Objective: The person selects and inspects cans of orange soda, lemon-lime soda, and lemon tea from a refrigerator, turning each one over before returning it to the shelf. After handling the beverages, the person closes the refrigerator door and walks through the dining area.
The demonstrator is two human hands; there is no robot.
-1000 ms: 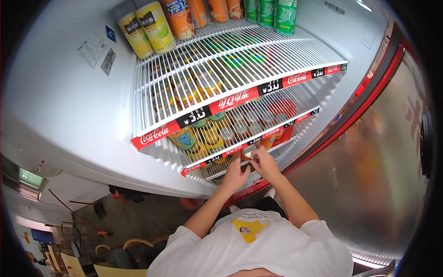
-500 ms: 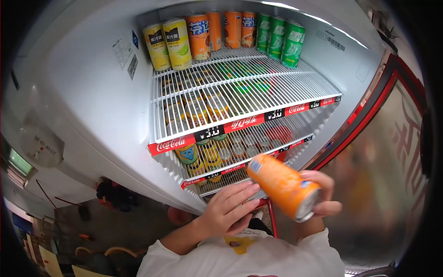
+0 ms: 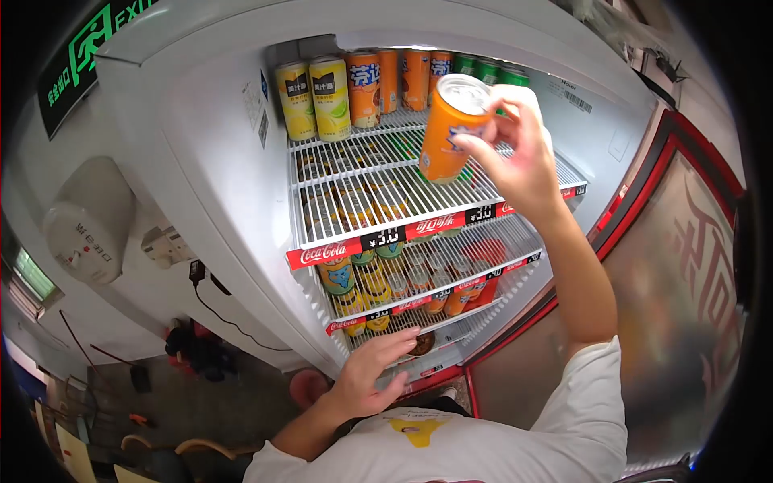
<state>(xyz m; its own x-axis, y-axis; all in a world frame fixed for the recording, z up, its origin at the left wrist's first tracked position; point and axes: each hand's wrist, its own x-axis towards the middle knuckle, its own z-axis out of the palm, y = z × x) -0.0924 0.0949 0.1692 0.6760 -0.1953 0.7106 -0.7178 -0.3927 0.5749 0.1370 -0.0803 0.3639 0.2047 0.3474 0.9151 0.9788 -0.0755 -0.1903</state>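
My right hand (image 3: 515, 145) grips an orange soda can (image 3: 445, 137) near its silver top, thumb on one side and fingers on the other. The can is nearly upright, tilted slightly, and overlaps the top wire shelf (image 3: 419, 211) of the fridge in this view. Behind it on that shelf stand yellow lemon drink cans (image 3: 328, 101), more orange cans (image 3: 365, 88) and green cans (image 3: 486, 71), partly hidden by the can and my hand. My left hand (image 3: 373, 377) is empty with fingers apart, low in front of the lower shelves.
Lower shelves hold yellow cans (image 3: 372, 282) and other drinks behind red price strips (image 3: 435, 224). The fridge's red-framed glass door (image 3: 676, 266) stands open at the right. A green exit sign (image 3: 84, 60) hangs upper left; a black cable (image 3: 229, 314) runs down the left side.
My right hand has raised the orange can from chest height to the top shelf and turned it upright. My left hand has moved slightly down and left, its fingers spreading.
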